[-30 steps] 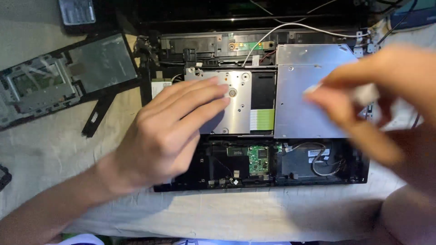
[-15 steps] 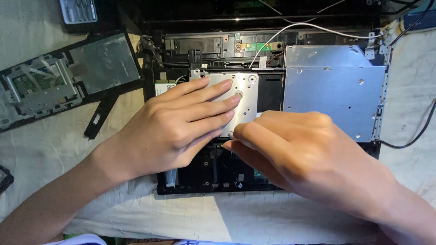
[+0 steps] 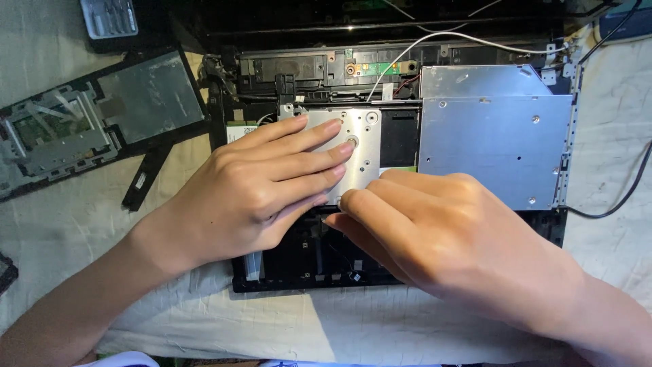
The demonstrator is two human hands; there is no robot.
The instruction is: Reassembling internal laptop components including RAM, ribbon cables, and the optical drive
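An opened black laptop base point(image 3: 285, 275) lies on a pale cloth with its insides showing. My left hand point(image 3: 261, 187) rests flat on a silver hard drive point(image 3: 360, 146) in the middle bay, fingers spread over its top. My right hand point(image 3: 441, 238) comes in from the lower right, its curled fingertips touching the drive's lower right edge; whether it holds anything small is hidden. To the right sits a large silver optical drive point(image 3: 496, 146).
A removed black cover panel point(image 3: 88, 126) and a thin black strip point(image 3: 146, 177) lie on the cloth at left. A small tray of tools point(image 3: 109, 17) sits top left. A white wire point(image 3: 441, 37) crosses the laptop's top; a black cable point(image 3: 628, 190) runs off right.
My right hand came down from the raised right side onto the hard drive's lower edge. My left hand stayed flat on the drive. The view shifted slightly left.
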